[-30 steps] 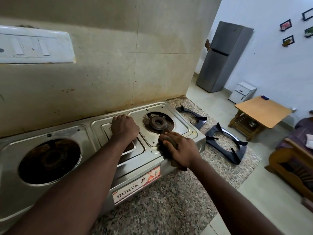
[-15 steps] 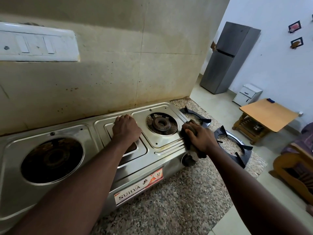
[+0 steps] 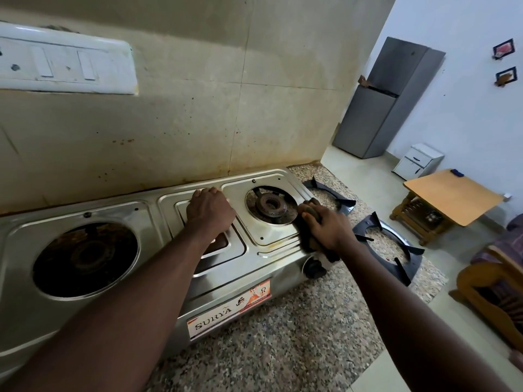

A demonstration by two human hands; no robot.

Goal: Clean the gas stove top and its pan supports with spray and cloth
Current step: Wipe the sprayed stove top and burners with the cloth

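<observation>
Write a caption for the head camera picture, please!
Right hand presses a dark cloth on the stove top; left hand rests on its middle.

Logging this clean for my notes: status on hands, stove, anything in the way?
Left hand rests on gas stove, middle panel. Right hand grips dark cloth beside right burner. Both pan supports off, on granite counter. Nothing in the way.
</observation>
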